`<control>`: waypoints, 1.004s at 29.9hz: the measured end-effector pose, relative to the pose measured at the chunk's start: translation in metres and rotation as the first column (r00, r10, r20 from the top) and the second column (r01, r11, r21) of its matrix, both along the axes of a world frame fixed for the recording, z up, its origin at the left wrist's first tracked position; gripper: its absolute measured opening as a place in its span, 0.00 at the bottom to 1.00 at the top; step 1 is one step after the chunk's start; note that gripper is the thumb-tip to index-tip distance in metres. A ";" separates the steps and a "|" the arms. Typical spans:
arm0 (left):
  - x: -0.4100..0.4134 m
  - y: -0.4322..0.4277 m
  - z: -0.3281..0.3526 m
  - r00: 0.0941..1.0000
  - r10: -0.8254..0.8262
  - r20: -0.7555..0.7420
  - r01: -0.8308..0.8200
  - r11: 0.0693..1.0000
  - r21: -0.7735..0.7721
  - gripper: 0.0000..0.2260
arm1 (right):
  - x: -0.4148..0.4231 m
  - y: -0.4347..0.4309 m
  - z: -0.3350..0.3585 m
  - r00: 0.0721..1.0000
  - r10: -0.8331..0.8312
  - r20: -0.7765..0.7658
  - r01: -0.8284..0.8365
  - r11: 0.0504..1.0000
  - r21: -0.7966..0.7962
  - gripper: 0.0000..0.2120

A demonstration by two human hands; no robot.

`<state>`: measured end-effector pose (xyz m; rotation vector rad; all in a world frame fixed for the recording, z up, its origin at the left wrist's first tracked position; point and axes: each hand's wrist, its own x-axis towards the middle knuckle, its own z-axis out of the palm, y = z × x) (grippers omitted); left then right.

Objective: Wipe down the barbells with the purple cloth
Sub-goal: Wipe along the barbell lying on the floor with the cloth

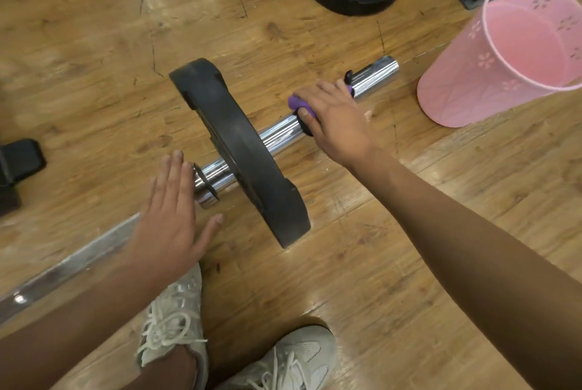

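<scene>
Mid-wipe. Right hand (330,120) fingers curled, gripping purple cloth (297,103) round barbell (278,136) sleeve on floor, beyond plate (239,150). Left hand (170,216) flat, fingers straight. Next, probably: slide cloth toward sleeve end.

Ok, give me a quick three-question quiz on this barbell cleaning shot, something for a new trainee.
1. True or false: the right hand holds the purple cloth against the chrome sleeve.
2. Multiple choice: what sits on the floor just past the sleeve's end? A) a blue bucket B) a pink basket C) a green crate
3. Fill in: the fingers of the left hand are ____, not curled round anything.

Key: 1 true; 2 B; 3 straight.
</scene>
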<state>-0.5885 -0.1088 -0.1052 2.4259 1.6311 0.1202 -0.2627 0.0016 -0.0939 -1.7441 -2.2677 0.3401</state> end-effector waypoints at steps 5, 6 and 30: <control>0.013 0.006 -0.008 0.993 0.114 0.017 -0.115 0.991 0.072 0.34 | 0.014 0.009 0.000 0.998 0.064 0.010 -0.064 0.998 -0.023 0.22; 0.012 0.008 -0.009 0.992 0.123 0.014 -0.124 0.989 0.081 0.33 | 0.017 0.011 0.000 0.999 0.031 -0.013 -0.032 0.999 -0.024 0.22; 0.008 0.050 -0.008 0.957 0.260 0.131 -0.270 0.961 0.061 0.28 | 0.015 0.093 0.004 0.988 -0.151 -0.030 0.150 0.988 -0.034 0.20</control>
